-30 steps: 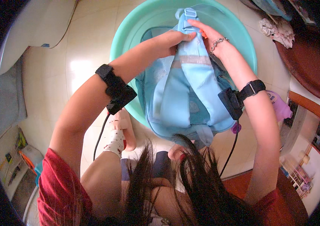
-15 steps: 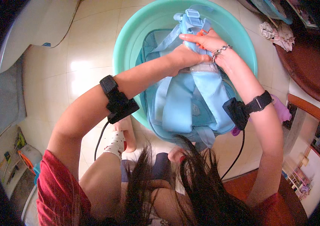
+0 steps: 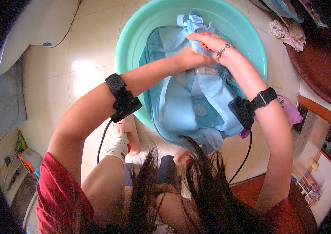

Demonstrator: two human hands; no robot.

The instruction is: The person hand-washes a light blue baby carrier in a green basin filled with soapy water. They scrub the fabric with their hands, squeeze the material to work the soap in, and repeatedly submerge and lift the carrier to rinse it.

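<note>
Blue backpack strap [image 3: 190,28] is clamped in your left hand [image 3: 195,58] and right hand [image 3: 213,43], close together over the green basin [image 3: 128,48].

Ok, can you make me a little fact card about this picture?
Left hand: blurred, against the blue strap
Right hand: holding a small, partly hidden orange thing at the strap; wears a bracelet
Backpack: light blue, in the tub, overlapping its near rim
Tub: round, green, on a tiled floor
Nearby: purple container, right of the tub
</note>
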